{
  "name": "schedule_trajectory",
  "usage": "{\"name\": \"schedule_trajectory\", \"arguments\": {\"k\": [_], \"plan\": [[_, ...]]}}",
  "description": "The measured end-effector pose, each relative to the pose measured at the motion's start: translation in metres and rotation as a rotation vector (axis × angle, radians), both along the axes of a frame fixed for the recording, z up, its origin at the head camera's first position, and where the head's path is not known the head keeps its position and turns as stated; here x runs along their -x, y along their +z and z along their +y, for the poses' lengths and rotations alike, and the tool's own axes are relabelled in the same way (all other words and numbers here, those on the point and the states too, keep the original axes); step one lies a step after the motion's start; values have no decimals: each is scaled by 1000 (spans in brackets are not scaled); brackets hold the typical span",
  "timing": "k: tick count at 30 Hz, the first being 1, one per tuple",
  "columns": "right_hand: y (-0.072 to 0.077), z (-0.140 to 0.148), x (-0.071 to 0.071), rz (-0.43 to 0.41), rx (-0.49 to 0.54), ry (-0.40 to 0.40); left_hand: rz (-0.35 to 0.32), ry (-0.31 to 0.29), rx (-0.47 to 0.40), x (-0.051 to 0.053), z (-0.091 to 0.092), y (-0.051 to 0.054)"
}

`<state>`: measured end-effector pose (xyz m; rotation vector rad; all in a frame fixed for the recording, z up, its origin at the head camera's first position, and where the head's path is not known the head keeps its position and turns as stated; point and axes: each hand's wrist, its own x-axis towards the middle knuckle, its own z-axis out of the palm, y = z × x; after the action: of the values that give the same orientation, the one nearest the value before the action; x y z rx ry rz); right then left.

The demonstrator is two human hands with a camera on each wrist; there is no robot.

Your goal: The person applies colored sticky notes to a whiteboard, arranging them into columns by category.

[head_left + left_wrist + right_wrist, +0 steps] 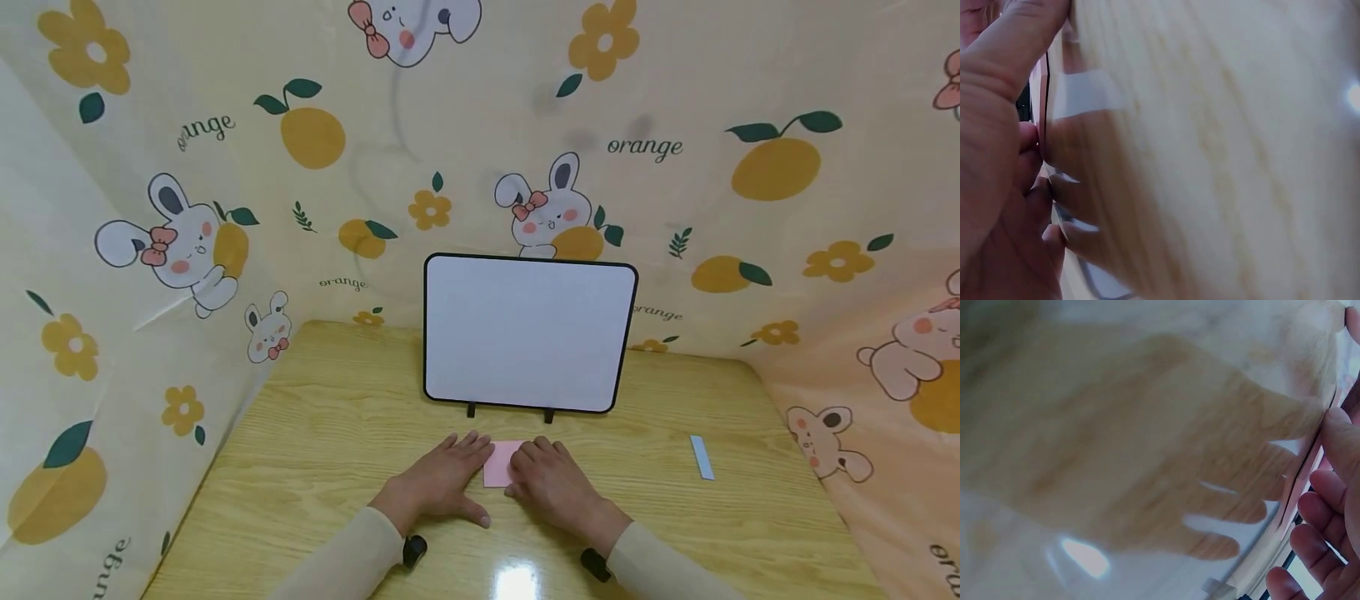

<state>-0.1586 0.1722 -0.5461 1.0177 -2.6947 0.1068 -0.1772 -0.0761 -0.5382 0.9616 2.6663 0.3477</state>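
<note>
A small square of pink paper (498, 464) lies flat on the table below the whiteboard. My left hand (448, 478) rests at its left edge, fingers straight and thumb spread toward me. On the other side, my right hand (553, 485) covers the paper's right part, with curled fingers and its thumb near the lower right corner. In the right wrist view, the thumb and index finger pinch the thin pink paper edge (1300, 474). The left wrist view shows the left fingers (1035, 187) low against the glossy tabletop; only a sliver of paper shows there.
A blank whiteboard (528, 333) with a black frame stands on small black feet behind the hands. A narrow light-blue strip (702, 457) lies on the wood-grain table (330, 467) at the right. Patterned cloth (480, 117) hangs around the back and sides.
</note>
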Motion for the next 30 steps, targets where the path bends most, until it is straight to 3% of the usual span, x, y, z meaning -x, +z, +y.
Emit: {"name": "schedule_trajectory", "arguments": {"k": [10,17,24,30], "plan": [[2,-1,2,-43,22,-16,-7,-5,1,2,0,-1],[9,0,5,-32,57,32,4,-14,8,2,0,-1],[10,-5,9,61,-63,58,-12,-6,-1,1,0,3],[4,-11,11,116,-144,60,-20,-3,2,1,0,0]]}}
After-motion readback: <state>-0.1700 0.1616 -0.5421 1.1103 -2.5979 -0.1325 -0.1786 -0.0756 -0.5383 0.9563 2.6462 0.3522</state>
